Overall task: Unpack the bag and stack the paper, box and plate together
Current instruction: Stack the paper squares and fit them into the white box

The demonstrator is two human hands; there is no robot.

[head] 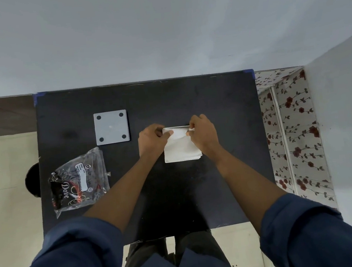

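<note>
A white folded paper (180, 150) lies on the black table (222, 111), right of centre. My left hand (153, 139) pinches its far left corner and my right hand (204, 132) pinches its far right corner, so the far edge is lifted a little. A grey square plate (111, 127) with a dark hole near each corner lies flat to the far left. Near the table's left edge rests a clear plastic bag (79, 182) holding a dark box marked "Dove" (65, 192).
The table stands against a pale wall. A wall with a red flower pattern (294, 134) runs along the right side. A dark round object (33, 181) sits off the table's left edge over a cream floor.
</note>
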